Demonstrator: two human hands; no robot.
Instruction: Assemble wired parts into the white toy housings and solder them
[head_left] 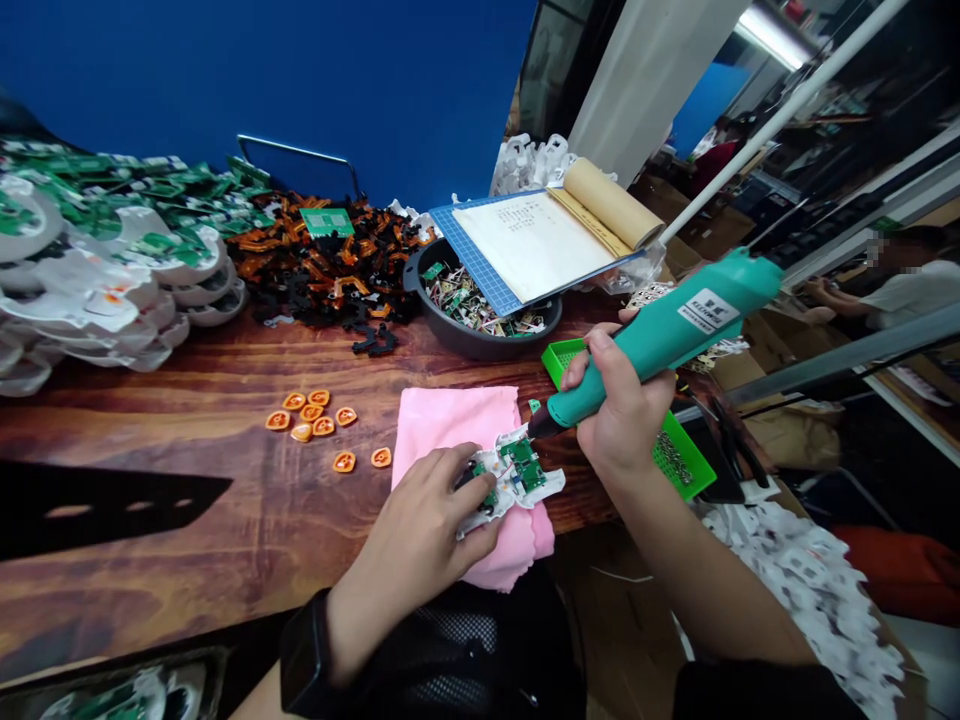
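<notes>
In the head view my right hand [628,415] is wrapped round a teal electric screwdriver [671,325], tilted so that its dark nose points down and to the left. The nose meets the upper edge of a white plastic shell [553,484], but the bit tip itself is hard to see. Green circuit boards [529,470] and small wires sit inside the shell. My left hand [427,510] grips the shell's left end, fingers over it and thumb along the near side. Under the shell lies a folded pink cloth [442,415].
Several orange buttons [323,426] lie left of the cloth. Behind are a dark bowl [480,345] of wired parts, a blue clipboard [525,245], and piles of black-orange pieces [360,260] and white shells [97,290]. Green trays [694,460], one holding screws, stand at right; another person [911,285] sits beyond.
</notes>
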